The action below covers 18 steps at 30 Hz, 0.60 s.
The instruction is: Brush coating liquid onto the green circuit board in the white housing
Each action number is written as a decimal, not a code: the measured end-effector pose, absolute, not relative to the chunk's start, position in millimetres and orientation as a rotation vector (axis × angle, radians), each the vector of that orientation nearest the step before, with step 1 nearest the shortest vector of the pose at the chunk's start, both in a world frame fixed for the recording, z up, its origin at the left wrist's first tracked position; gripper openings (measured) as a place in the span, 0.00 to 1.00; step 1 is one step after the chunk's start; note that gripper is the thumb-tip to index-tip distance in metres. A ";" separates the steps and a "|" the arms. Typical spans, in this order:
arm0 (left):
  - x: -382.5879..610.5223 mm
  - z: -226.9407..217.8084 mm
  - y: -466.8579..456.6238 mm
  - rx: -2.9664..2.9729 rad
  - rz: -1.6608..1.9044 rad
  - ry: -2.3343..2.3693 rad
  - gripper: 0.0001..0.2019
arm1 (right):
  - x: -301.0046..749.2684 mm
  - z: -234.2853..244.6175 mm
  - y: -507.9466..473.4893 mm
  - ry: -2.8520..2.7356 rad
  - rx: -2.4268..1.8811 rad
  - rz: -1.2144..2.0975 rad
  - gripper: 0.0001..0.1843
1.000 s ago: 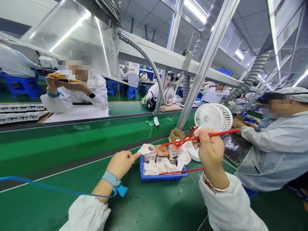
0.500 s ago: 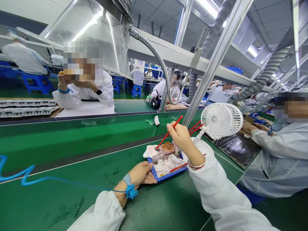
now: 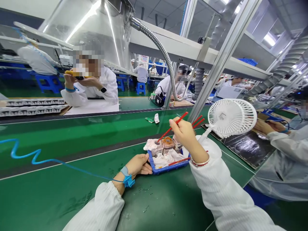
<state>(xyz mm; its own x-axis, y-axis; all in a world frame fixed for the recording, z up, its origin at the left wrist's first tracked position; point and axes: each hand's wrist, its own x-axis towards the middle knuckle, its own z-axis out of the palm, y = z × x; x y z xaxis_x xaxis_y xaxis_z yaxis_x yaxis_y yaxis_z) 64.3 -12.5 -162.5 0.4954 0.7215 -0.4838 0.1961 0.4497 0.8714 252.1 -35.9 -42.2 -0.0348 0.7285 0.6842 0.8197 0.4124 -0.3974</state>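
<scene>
My right hand [image 3: 184, 133] is closed around a slim red-handled stick [image 3: 171, 127], probably a brush. Its lower end goes into a pinkish, cloth-draped jar [image 3: 157, 145]; the tip is hidden. At the left side of a blue tray [image 3: 169, 171], my left hand [image 3: 139, 164] grips the rim, thumb above and fingers low against the side. Beside the draped jar stands an open jar with an orange rim [image 3: 167, 141]. Crumpled white cloth [image 3: 166, 158] fills the front of the tray, and a red brush [image 3: 178, 161] lies across it.
A white fan [image 3: 228, 117] stands right of the tray, near more red sticks [image 3: 198, 122]. A green circuit board [image 3: 149, 120] and white part [image 3: 156, 118] lie beyond. A blue coiled cord [image 3: 60, 162] runs to my left wrist. Overhead hangs a clear hood [image 3: 93, 29]. Co-workers sit around.
The view has swung a little, so most of the scene sits farther right. Both hands keep their holds, and the stick's end stays in the draped jar.
</scene>
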 end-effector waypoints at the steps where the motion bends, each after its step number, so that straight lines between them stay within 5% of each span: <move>1: 62.3 -164.7 -9.4 1.110 0.425 1.045 0.22 | 255.5 -40.0 -42.3 -1.769 -1.322 -0.156 0.17; 12: 40.8 -178.3 19.3 1.141 0.832 1.079 0.25 | 269.6 -63.3 -93.1 -1.800 -1.029 -0.281 0.12; 18: 41.5 -187.8 24.1 1.119 0.883 1.036 0.16 | 270.7 -79.2 -109.1 -1.824 -0.961 -0.292 0.07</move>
